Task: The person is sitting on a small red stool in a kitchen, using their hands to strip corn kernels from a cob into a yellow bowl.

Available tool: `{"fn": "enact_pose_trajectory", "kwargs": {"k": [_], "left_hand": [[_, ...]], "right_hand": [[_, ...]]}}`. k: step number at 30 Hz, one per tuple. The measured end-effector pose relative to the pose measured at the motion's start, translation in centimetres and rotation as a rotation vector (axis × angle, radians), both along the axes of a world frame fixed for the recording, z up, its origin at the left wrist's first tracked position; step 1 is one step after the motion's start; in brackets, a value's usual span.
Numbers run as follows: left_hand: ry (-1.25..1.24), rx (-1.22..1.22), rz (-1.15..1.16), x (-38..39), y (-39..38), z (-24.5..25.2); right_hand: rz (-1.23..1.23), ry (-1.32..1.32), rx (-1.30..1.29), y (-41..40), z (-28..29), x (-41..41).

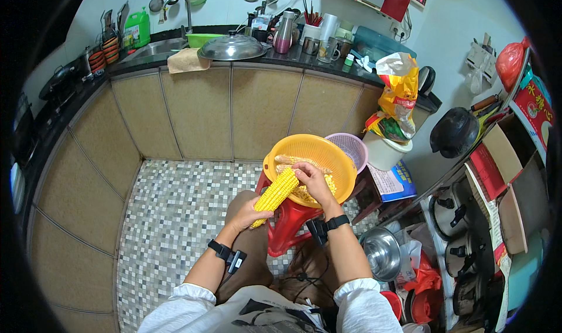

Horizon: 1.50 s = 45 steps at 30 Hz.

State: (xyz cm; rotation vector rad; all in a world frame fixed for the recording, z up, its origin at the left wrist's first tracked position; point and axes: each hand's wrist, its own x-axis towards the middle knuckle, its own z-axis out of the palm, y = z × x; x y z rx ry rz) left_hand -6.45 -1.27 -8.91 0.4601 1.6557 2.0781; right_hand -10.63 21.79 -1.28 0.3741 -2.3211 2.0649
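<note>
An ear of yellow corn (277, 192) slants over the near left rim of a yellow plastic colander (347, 191). My left hand (245, 214) is closed around its lower end. At its upper end my right hand (314, 179) touches the kernels with thumb and fingers; whether it grips the ear is hard to tell. Inside the colander are stripped corn cobs (292, 159) and loose kernels (307, 194), partly hidden by the right hand. The colander rests on a red plastic stool (283, 232) between my knees.
Behind the colander stands a purple basket (351, 146), beside a white bucket (386, 153) with a yellow bag (397, 100) on it. A steel bowl (381, 254) sits low at right, near a shelf of pots (452, 210). Cabinets (197, 113) and a dark counter (281, 60) curve around the front.
</note>
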Motion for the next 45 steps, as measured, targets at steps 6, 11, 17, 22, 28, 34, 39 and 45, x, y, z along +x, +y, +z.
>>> {"fn": "enact_pose_trajectory", "kwargs": {"k": [6, 11, 17, 22, 28, 34, 39, 45], "left_hand": [[0.063, -0.038, 0.104, 0.8, 0.8, 0.4], [0.236, -0.133, 0.189, 0.9, 1.2, 0.0], [0.223, -0.022, 0.17, 0.8, 1.6, -0.2], [0.162, -0.1, 0.164, 0.6, 1.4, -0.3], [0.196, -0.122, 0.167, 0.9, 1.4, 0.0], [0.24, -0.158, 0.187, 1.0, 1.7, -0.1], [0.194, -0.205, 0.216, 1.1, 1.5, 0.6], [0.197, -0.157, 0.205, 0.8, 1.4, 0.2]], "right_hand": [[-0.218, 0.469, 0.571, -0.3, 2.2, 1.3], [-0.228, 0.525, 0.694, -0.6, 3.9, 2.3], [-0.176, 0.494, 0.712, -0.2, 5.0, 2.8], [-0.102, 0.45, 0.792, 0.2, 5.2, 2.4], [-0.055, 0.419, 0.975, 0.0, 5.8, 1.5], [-0.067, 0.306, 1.164, -0.6, 5.4, 1.2], [-0.191, 0.385, 0.98, -0.7, 3.7, 0.7], [-0.22, 0.434, 0.707, 0.0, 2.1, 1.0]]}}
